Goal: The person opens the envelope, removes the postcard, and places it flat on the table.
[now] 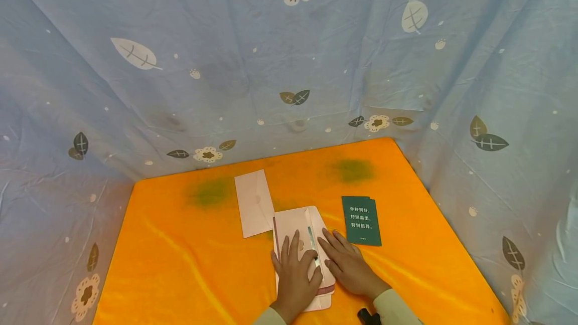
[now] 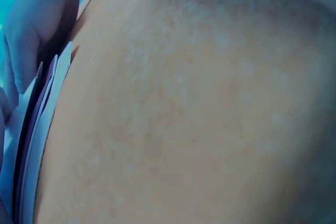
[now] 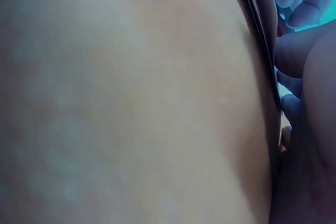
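Observation:
A small pile of pale pink envelopes (image 1: 291, 218) lies on the orange cloth in front of me, with a maroon strip along its lower and left edges. My left hand (image 1: 295, 280) rests on the pile with its fingers spread and fairly straight. At the right edge, my right hand (image 1: 349, 265) touches the top envelope with extended fingers. A narrow green strip (image 1: 310, 234) shows near the top envelope's flap, between the hands. Edge-on in the left wrist view, the envelope layers (image 2: 39, 129) stand slightly apart.
Another pale pink envelope (image 1: 254, 203) lies to the upper left, close against the pile. Green cards (image 1: 361, 220) with white writing overlap at the right. Orange cloth (image 1: 171, 275) covers the table, and patterned blue curtains (image 1: 253, 74) hang around its back and sides.

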The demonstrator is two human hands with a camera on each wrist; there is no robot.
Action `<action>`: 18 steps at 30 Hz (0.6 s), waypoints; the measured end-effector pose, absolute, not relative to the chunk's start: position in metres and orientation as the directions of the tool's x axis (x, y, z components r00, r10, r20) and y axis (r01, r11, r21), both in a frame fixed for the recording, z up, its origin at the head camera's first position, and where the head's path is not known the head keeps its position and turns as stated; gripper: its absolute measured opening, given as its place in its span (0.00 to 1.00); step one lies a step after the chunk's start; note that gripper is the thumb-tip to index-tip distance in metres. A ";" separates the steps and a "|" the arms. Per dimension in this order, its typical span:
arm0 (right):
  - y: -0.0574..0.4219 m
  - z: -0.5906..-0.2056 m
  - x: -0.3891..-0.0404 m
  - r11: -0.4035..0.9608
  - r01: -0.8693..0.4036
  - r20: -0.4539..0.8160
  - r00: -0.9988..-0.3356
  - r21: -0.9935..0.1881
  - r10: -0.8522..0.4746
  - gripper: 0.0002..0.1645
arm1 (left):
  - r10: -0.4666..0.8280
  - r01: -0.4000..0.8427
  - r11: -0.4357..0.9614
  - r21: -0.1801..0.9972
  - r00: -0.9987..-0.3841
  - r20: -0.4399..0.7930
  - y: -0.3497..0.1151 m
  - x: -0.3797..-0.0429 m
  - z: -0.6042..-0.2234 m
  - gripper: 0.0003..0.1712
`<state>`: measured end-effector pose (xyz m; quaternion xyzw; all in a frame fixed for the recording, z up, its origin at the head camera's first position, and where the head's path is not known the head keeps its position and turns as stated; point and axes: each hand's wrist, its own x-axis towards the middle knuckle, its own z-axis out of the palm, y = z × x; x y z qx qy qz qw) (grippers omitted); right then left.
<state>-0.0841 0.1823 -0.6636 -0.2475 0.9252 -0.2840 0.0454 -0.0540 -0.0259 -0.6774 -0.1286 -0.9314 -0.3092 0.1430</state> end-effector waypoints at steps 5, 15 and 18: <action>0.181 -0.664 -0.084 0.716 -0.446 0.069 -0.869 -0.537 -0.490 0.34 | 0.144 0.335 0.751 0.569 -0.924 0.354 -0.026 -0.054 -0.675 0.12; 0.180 -0.663 -0.086 0.704 -0.431 0.076 -0.876 -0.565 -0.476 0.35 | 0.149 0.338 0.761 0.553 -0.922 0.358 -0.026 -0.055 -0.677 0.13; 0.180 -0.662 -0.085 0.704 -0.419 0.072 -0.882 -0.574 -0.466 0.35 | 0.148 0.333 0.757 0.562 -0.925 0.350 -0.026 -0.054 -0.677 0.12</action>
